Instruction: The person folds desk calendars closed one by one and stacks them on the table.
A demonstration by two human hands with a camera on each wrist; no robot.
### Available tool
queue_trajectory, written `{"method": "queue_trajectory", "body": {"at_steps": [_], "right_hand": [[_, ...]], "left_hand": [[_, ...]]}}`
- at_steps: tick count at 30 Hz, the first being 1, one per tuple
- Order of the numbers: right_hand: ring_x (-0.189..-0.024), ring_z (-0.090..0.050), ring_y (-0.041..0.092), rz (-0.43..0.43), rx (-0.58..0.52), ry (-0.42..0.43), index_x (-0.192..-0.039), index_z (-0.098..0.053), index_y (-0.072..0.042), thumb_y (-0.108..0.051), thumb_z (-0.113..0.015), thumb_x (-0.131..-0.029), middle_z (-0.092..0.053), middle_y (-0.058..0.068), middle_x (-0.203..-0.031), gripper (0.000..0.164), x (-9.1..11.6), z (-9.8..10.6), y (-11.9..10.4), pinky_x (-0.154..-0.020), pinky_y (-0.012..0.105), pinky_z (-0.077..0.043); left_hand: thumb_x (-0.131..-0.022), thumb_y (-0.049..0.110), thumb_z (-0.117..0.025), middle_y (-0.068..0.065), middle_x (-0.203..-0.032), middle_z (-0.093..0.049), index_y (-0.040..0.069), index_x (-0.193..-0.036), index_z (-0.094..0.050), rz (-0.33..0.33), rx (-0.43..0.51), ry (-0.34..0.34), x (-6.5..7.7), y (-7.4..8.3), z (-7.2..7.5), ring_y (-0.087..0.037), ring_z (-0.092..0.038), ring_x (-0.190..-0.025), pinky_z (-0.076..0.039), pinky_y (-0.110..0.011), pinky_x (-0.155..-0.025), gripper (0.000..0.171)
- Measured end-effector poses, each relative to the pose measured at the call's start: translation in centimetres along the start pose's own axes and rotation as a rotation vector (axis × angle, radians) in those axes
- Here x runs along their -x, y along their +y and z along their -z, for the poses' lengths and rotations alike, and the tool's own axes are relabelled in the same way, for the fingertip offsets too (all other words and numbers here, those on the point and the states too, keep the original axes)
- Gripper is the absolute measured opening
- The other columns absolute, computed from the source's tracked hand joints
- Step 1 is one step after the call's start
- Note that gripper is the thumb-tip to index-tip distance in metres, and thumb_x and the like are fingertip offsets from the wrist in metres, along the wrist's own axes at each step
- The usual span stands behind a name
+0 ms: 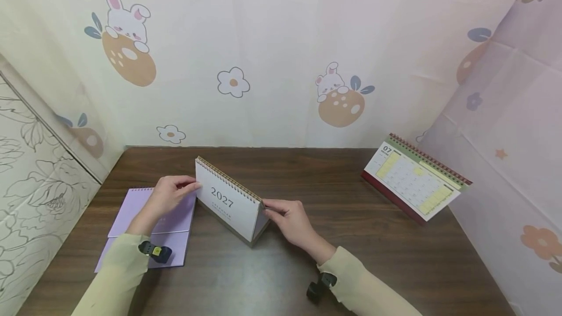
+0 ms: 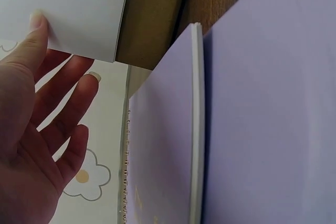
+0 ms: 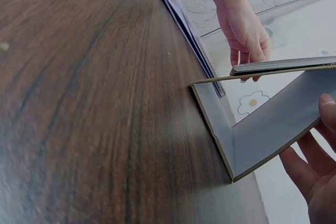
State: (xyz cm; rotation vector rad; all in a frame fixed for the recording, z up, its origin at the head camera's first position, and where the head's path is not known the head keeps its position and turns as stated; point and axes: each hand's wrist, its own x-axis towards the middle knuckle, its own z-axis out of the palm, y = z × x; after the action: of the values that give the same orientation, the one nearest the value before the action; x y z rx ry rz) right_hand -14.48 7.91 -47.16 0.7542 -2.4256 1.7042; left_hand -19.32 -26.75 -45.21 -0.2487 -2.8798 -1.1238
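Observation:
A white desk calendar point(image 1: 224, 199) marked 2027 stands like a tent on the table, with gold coil binding along its top. At its left end my left hand point(image 1: 169, 196) pinches the edge, thumb on the white front sheet and fingers behind, as the left wrist view shows. My right hand point(image 1: 291, 221) grips the other end near the top. In the right wrist view, its thumb lies inside the calendar's grey back panel point(image 3: 283, 119) with fingers on the outer side. Under my left forearm lies a flat purple calendar point(image 1: 127, 213), partly covered by the arm.
Toward the right back of the brown wooden table point(image 1: 316, 267) stands another desk calendar point(image 1: 412, 174), showing 07, with a green top and dark red base. Behind the table hangs a pale curtain point(image 1: 276, 111) with rabbits and flowers.

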Motion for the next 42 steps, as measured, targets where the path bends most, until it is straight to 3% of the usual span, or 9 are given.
{"method": "queue_trajectory", "body": {"at_steps": [13,21,31,38,42], "right_hand": [[-0.104,-0.068,0.02,-0.091,-0.052,0.043,-0.113,-0.074,-0.002,0.002,-0.07,-0.089,-0.071,0.01,-0.111,0.024,0.0,-0.2,-0.3,-0.085,0.033,-0.055],[-0.105,-0.068,0.024,-0.089,-0.074,0.057,-0.112,-0.071,0.006,0.004,-0.067,-0.091,-0.069,0.016,-0.111,0.022,0.0,0.7,-3.9,-0.086,0.033,-0.055],[-0.111,-0.065,0.024,-0.157,-0.173,0.043,-0.117,-0.069,0.007,0.001,-0.066,-0.093,-0.068,0.016,-0.116,0.024,0.1,0.8,-4.1,-0.091,0.033,-0.052],[-0.113,-0.064,0.022,-0.241,-0.352,0.069,-0.121,-0.068,0.004,0.0,-0.064,-0.095,-0.067,0.014,-0.12,0.027,0.1,0.1,-2.0,-0.091,0.041,-0.052],[-0.113,-0.064,0.023,-0.261,-0.438,0.072,-0.123,-0.067,0.004,-0.001,-0.065,-0.095,-0.066,0.017,-0.122,0.028,0.3,0.1,-2.6,-0.09,0.045,-0.052]], "left_hand": [[-0.091,0.029,-0.075,-0.007,-0.093,-0.074,0.006,-0.103,-0.078,-0.013,0.026,0.06,-0.2,0.6,0.0,-0.021,-0.062,-0.08,-0.05,-0.031,-0.067,0.026],[-0.09,0.027,-0.076,-0.007,-0.093,-0.075,0.006,-0.101,-0.078,-0.02,0.027,0.07,-0.4,0.9,0.1,-0.021,-0.063,-0.082,-0.051,-0.031,-0.068,0.024],[-0.09,0.022,-0.076,-0.006,-0.087,-0.072,0.005,-0.098,-0.077,-0.027,0.073,0.093,-0.4,1.1,0.0,-0.02,-0.061,-0.077,-0.049,-0.026,-0.064,0.019],[-0.095,0.024,-0.071,-0.005,-0.087,-0.069,0.008,-0.101,-0.074,-0.012,0.078,0.137,-0.2,2.3,0.4,-0.021,-0.058,-0.078,-0.046,-0.029,-0.065,0.018],[-0.096,0.026,-0.069,-0.007,-0.09,-0.07,0.007,-0.104,-0.073,-0.006,0.089,0.156,-0.1,3.1,0.6,-0.022,-0.058,-0.08,-0.047,-0.029,-0.066,0.021]]}}
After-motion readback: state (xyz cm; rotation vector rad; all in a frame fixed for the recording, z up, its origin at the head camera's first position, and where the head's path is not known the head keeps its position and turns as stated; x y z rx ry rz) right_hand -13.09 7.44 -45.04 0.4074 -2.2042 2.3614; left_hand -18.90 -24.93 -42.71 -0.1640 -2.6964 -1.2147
